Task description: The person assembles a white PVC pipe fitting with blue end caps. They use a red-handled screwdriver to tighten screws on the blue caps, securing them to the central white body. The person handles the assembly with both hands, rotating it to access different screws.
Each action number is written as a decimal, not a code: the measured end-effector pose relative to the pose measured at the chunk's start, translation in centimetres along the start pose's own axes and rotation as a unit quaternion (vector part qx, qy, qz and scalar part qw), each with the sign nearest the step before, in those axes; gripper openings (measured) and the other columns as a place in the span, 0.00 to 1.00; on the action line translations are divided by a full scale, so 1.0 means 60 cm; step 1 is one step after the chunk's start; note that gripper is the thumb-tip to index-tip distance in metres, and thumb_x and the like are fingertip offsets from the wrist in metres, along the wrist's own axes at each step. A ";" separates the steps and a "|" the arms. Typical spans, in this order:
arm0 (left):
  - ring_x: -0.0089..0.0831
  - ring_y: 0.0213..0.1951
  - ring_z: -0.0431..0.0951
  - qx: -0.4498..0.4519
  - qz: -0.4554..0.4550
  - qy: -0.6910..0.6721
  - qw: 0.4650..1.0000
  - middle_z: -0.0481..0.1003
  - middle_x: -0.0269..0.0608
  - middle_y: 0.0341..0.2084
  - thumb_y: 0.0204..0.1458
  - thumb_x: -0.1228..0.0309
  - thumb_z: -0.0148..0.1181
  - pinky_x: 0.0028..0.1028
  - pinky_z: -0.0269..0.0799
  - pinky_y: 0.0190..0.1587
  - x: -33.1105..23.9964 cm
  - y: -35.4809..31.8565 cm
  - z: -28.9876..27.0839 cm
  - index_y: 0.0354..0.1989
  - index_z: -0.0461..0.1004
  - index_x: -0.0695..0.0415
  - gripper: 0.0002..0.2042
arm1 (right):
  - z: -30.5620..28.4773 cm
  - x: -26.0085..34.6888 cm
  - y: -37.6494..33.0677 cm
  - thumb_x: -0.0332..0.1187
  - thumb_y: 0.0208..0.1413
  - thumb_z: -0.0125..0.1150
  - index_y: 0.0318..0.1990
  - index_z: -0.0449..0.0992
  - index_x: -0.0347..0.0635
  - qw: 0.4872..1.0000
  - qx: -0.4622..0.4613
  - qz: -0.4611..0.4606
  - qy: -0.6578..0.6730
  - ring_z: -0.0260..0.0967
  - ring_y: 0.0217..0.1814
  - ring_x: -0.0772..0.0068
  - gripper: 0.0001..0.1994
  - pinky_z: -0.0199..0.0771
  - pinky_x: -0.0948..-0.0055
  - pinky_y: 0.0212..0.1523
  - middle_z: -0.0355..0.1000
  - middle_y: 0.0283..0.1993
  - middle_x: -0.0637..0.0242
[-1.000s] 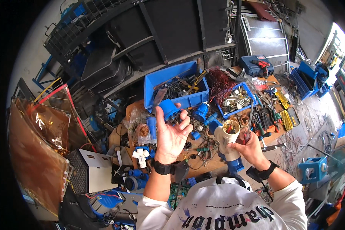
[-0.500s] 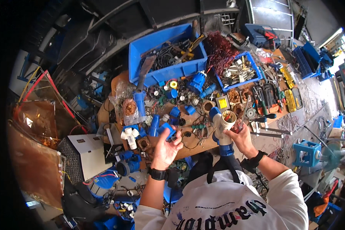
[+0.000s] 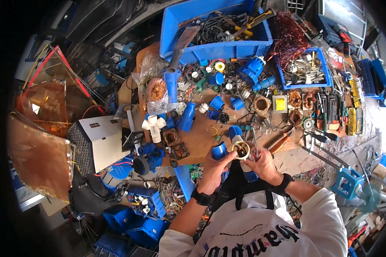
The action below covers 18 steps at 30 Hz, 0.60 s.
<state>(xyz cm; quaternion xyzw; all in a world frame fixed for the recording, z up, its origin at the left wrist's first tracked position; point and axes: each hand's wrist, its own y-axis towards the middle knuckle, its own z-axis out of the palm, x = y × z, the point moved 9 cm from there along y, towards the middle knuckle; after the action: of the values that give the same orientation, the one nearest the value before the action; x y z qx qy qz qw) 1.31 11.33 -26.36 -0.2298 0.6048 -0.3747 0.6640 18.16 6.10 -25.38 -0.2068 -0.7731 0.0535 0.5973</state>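
My left hand [image 3: 212,170] is closed around a blue cup-shaped plastic cap [image 3: 219,150], its thumb reaching to the rim of a white round housing [image 3: 241,150]. Wires and small parts show inside that open housing. It belongs to a pipe-like body with a blue upper end [image 3: 234,132] and a blue lower end [image 3: 250,176], held in front of my lap. My right hand [image 3: 263,166] is closed at the housing's right side. From its fingers a thin metal shaft like a screwdriver's [image 3: 254,138] points up; its handle is mostly hidden.
A large blue bin [image 3: 218,53] of tools and cables stands at the back, beside a blue tray [image 3: 328,73] of metal pieces. Blue fittings [image 3: 187,118], a white tee fitting [image 3: 155,128] and pliers [image 3: 281,141] lie on the wooden bench [image 3: 197,145]. Hand tools line the right.
My left hand has brought the blue cap rightward and down to the white housing. The view has shifted, so the bench sits higher and farther right. My right hand keeps its hold.
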 end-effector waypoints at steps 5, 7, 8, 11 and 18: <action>0.13 0.24 0.69 0.003 -0.014 0.006 1.000 0.73 0.27 0.27 0.44 0.66 0.73 0.15 0.56 0.20 -0.002 -0.009 -0.022 0.40 0.69 0.53 0.19 | 0.049 0.000 -0.004 0.33 0.42 0.73 0.37 0.72 0.36 0.996 0.073 0.015 -0.039 0.72 0.33 0.53 0.18 0.71 0.63 0.35 0.71 0.33 0.55; 0.14 0.21 0.68 0.009 -0.026 -0.023 0.999 0.71 0.28 0.25 0.44 0.69 0.72 0.16 0.56 0.19 0.001 -0.015 -0.033 0.38 0.68 0.54 0.17 | 0.060 0.016 -0.004 0.32 0.43 0.72 0.38 0.71 0.36 0.996 0.082 0.014 -0.016 0.73 0.37 0.51 0.18 0.72 0.63 0.38 0.73 0.38 0.54; 0.14 0.20 0.67 0.016 -0.038 -0.050 0.998 0.71 0.28 0.24 0.45 0.71 0.71 0.16 0.55 0.18 0.010 -0.018 -0.041 0.37 0.68 0.55 0.16 | 0.064 0.020 -0.004 0.32 0.43 0.72 0.39 0.71 0.36 0.996 0.085 0.015 -0.005 0.73 0.39 0.51 0.18 0.73 0.63 0.39 0.73 0.41 0.53; 0.15 0.18 0.64 -0.001 -0.030 -0.072 0.997 0.69 0.29 0.21 0.44 0.77 0.68 0.17 0.54 0.17 0.005 -0.023 -0.067 0.33 0.67 0.57 0.13 | 0.090 0.033 -0.001 0.29 0.45 0.70 0.48 0.71 0.35 0.991 0.126 -0.046 -0.014 0.73 0.46 0.50 0.22 0.73 0.62 0.45 0.72 0.50 0.52; 0.22 0.19 0.71 -0.068 0.061 -0.036 0.995 0.70 0.34 0.20 0.44 0.83 0.61 0.26 0.73 0.20 -0.021 -0.017 -0.106 0.33 0.68 0.62 0.09 | 0.115 0.050 0.013 0.29 0.47 0.67 0.48 0.72 0.34 0.990 0.136 -0.043 0.008 0.73 0.42 0.50 0.20 0.73 0.62 0.42 0.73 0.44 0.52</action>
<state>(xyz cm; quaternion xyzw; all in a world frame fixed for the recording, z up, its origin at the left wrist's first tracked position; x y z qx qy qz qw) -5.09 12.65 -25.83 -0.2506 0.6175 -0.2826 0.6900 11.22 9.07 -24.86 -0.0913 -0.7617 0.1307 0.6280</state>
